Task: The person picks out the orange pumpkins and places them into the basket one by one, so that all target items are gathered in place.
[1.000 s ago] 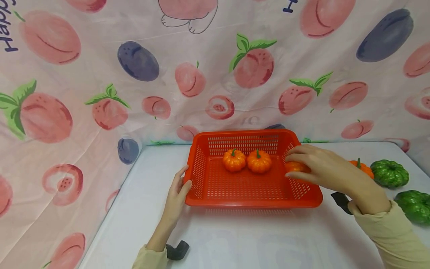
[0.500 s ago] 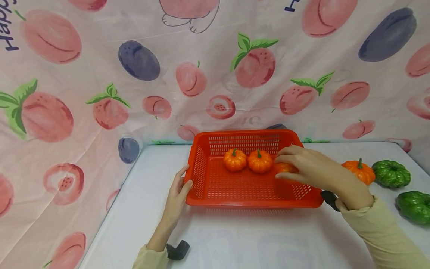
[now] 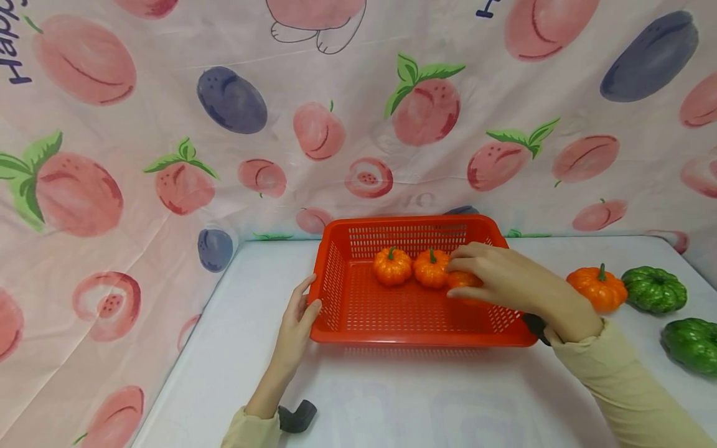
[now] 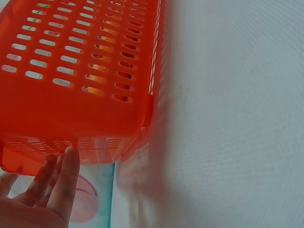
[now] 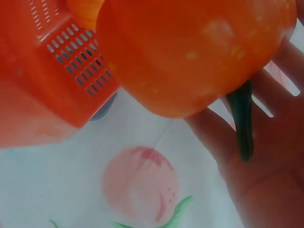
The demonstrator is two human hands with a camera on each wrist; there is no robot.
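Observation:
In the head view, my right hand (image 3: 495,277) grips a small orange pumpkin (image 3: 465,283) over the right half of a red plastic basket (image 3: 422,339). The right wrist view shows that pumpkin (image 5: 190,52) close up, its dark green stem pointing toward the palm. Two more orange pumpkins sit side by side in the basket, a left one (image 3: 392,266) and a middle one (image 3: 430,269); the held pumpkin overlaps the latter's right edge. At the basket's left end, my left hand (image 3: 294,320) rests against the rim; its straight fingers (image 4: 66,183) touch the outer wall in the left wrist view.
Right of the basket, another orange pumpkin (image 3: 598,289) stands on the white table (image 3: 392,404). Beside it are two green pumpkins, a rear one (image 3: 654,290) and a front one (image 3: 691,345). A fruit-print cloth (image 3: 358,106) hangs behind the table.
My right hand has moved left with its pumpkin, from the basket's right wall toward the middle pumpkin. The orange pumpkin on the table has come into fuller view. My left hand stays put.

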